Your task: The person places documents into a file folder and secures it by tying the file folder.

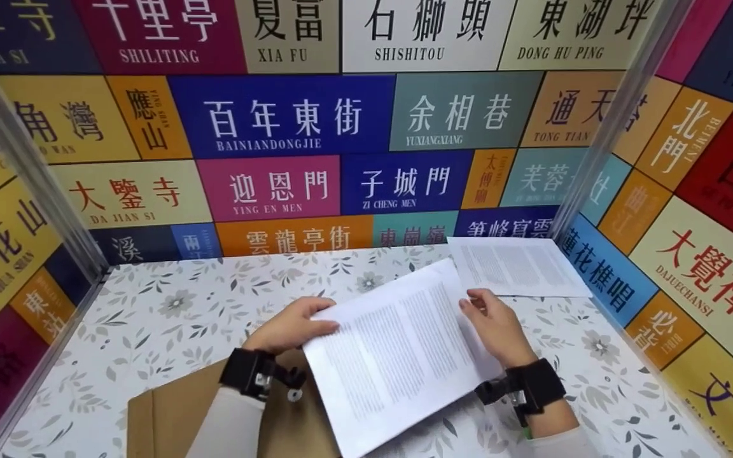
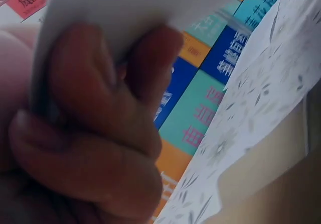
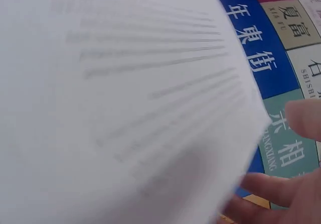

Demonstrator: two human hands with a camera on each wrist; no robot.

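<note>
Paper with two columns of small, unreadable print slants in the air between the two hands in the head view, over the flowered counter. The left hand grips its left edge, with the thumb laid on the printed face, while the right hand is beside the right edge, loosely bent. A second sheet lies well away at the far right of the counter, near the sign-covered wall, and brown cardboard lies at the near left, partly under the left forearm. The left wrist view shows what the head view hides: the fingers are curled tightly behind the paper, closed on its edge, with the counter and part of the cardboard off to the side. The right wrist view shows the print at a steep angle, blurred, and the right hand's thumb standing clear of the paper. That hand is part open, two of its fingers reaching the paper's edge; whether their tips touch it or pass just behind it cannot be told.
</note>
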